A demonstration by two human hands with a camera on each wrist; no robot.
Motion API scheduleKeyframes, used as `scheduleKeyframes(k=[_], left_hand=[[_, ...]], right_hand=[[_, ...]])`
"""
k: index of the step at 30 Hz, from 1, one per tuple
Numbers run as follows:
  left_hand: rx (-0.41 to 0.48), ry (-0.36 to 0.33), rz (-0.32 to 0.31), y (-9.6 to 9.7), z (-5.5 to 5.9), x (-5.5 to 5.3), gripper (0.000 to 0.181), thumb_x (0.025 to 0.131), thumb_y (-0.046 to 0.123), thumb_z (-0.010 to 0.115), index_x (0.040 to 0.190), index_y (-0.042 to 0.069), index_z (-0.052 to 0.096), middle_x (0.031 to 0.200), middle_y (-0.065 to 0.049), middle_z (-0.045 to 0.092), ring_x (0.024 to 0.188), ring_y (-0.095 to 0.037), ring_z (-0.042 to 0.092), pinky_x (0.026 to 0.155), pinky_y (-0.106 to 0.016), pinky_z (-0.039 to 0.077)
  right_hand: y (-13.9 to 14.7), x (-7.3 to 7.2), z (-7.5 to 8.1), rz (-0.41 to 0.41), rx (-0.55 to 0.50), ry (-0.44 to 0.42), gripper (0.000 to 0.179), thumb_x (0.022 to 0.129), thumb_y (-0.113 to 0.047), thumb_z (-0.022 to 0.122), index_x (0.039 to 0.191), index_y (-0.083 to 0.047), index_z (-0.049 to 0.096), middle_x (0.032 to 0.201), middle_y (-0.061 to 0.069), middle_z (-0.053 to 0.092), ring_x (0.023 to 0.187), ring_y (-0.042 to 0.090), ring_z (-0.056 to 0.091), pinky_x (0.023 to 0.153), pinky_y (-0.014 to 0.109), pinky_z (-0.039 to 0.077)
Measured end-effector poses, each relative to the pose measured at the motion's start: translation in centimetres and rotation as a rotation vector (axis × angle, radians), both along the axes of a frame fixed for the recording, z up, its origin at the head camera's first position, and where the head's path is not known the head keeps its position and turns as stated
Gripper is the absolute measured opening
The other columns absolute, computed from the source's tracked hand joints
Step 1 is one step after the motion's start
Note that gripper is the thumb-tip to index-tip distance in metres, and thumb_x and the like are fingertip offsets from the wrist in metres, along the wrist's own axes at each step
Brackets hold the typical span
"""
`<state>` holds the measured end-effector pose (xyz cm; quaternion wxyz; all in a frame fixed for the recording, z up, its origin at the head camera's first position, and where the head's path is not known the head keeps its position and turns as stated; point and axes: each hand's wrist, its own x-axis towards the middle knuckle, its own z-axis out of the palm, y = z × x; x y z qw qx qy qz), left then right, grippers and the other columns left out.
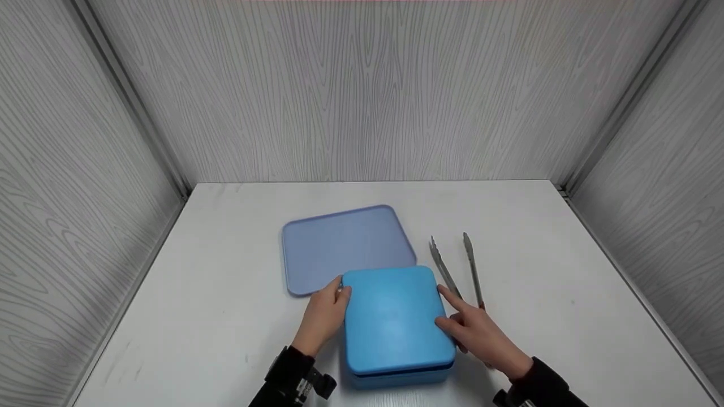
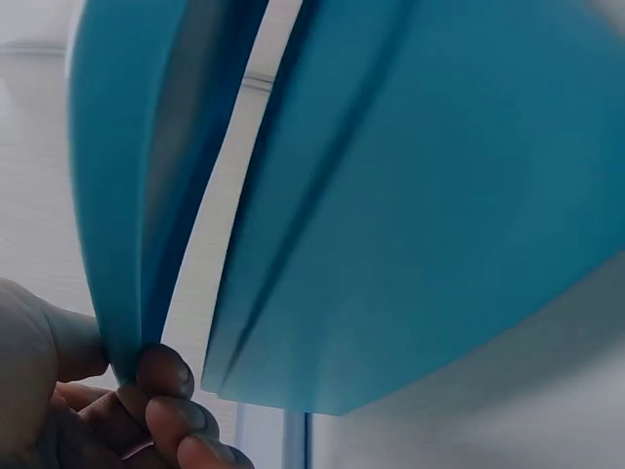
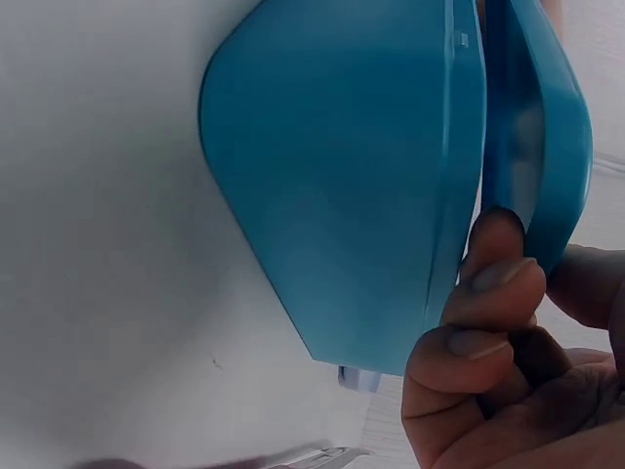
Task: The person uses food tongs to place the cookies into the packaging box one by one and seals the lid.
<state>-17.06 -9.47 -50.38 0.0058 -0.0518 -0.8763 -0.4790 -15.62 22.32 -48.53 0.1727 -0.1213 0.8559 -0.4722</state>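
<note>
A bright blue lid [image 1: 396,319] lies over a blue rectangular box [image 1: 403,377], and a dark gap shows between them at the near edge. In both wrist views the lid is raised off the box rim along the sides. My left hand [image 1: 325,315] pinches the lid's left edge near the far corner, thumb outside and fingers under its rim. At the opposite side my right hand [image 1: 481,334] pinches the right edge, its index finger stretched along the side in the head view. What the box [image 3: 332,176] holds is hidden.
Behind the box lies a flat periwinkle tray [image 1: 345,243], partly overlapped by the lid in the head view. Metal tongs [image 1: 474,272] lie spread on the white table [image 1: 226,271], with their near end behind my right hand. Grey wood-grain panels [image 1: 362,96] enclose the table's back and sides.
</note>
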Motion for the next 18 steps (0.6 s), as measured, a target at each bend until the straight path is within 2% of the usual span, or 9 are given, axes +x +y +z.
scheduleKeyframes(k=[2, 4, 6, 8, 12, 18], left_hand=[[-0.017, -0.005, -0.003, 0.21, -0.18, -0.02, 0.053, 0.109, 0.024, 0.044, 0.149, -0.012, 0.042, 0.116, -0.025, 0.068, 0.089, -0.025, 0.063, 0.084, -0.047, 0.052], [-0.022, -0.010, -0.002, 0.35, -0.32, -0.02, 0.053, 0.109, 0.023, 0.044, 0.149, -0.012, 0.042, 0.118, -0.024, 0.068, 0.089, -0.024, 0.063, 0.083, -0.046, 0.052], [-0.025, -0.014, -0.001, 0.41, -0.44, -0.02, 0.052, 0.109, 0.023, 0.044, 0.149, -0.011, 0.043, 0.123, -0.025, 0.067, 0.093, -0.023, 0.063, 0.085, -0.046, 0.052], [-0.023, -0.021, -0.001, 0.48, -0.56, -0.09, 0.052, 0.109, 0.022, 0.044, 0.148, -0.011, 0.043, 0.120, -0.025, 0.067, 0.093, -0.026, 0.063, 0.084, -0.047, 0.052], [-0.036, -0.040, 0.002, 0.59, -0.74, -0.23, 0.053, 0.109, 0.023, 0.043, 0.148, -0.012, 0.043, 0.124, -0.026, 0.066, 0.103, -0.032, 0.066, 0.090, -0.050, 0.053], [-0.046, -0.084, 0.015, 0.77, -0.78, -0.35, 0.054, 0.109, 0.025, 0.044, 0.150, -0.010, 0.042, 0.125, -0.025, 0.066, 0.110, -0.034, 0.065, 0.095, -0.052, 0.051]], right_hand=[[0.03, 0.08, -0.07, 0.001, 0.022, 0.019, 0.075, 0.103, -0.037, 0.060, 0.164, -0.014, 0.023, 0.060, -0.002, 0.050, 0.051, 0.011, 0.045, 0.049, 0.024, 0.038], [0.00, 0.14, -0.11, 0.005, 0.052, 0.047, 0.074, 0.103, -0.037, 0.059, 0.164, -0.013, 0.024, 0.061, -0.003, 0.049, 0.051, 0.010, 0.045, 0.048, 0.024, 0.038], [-0.09, 0.17, -0.13, 0.013, 0.079, 0.077, 0.073, 0.104, -0.036, 0.058, 0.164, -0.012, 0.024, 0.061, -0.004, 0.049, 0.051, 0.009, 0.044, 0.048, 0.024, 0.038], [-0.17, 0.15, -0.14, 0.021, 0.104, 0.105, 0.072, 0.104, -0.035, 0.057, 0.163, -0.010, 0.025, 0.063, -0.004, 0.050, 0.053, 0.008, 0.045, 0.049, 0.024, 0.039], [-0.25, 0.09, -0.21, 0.032, 0.143, 0.138, 0.069, 0.105, -0.033, 0.057, 0.162, -0.008, 0.027, 0.066, -0.004, 0.053, 0.058, 0.008, 0.046, 0.053, 0.024, 0.040], [-0.18, 0.08, -0.65, 0.073, 0.207, 0.200, 0.065, 0.106, -0.033, 0.054, 0.161, -0.007, 0.031, 0.068, -0.006, 0.051, 0.059, 0.006, 0.044, 0.056, 0.024, 0.039]])
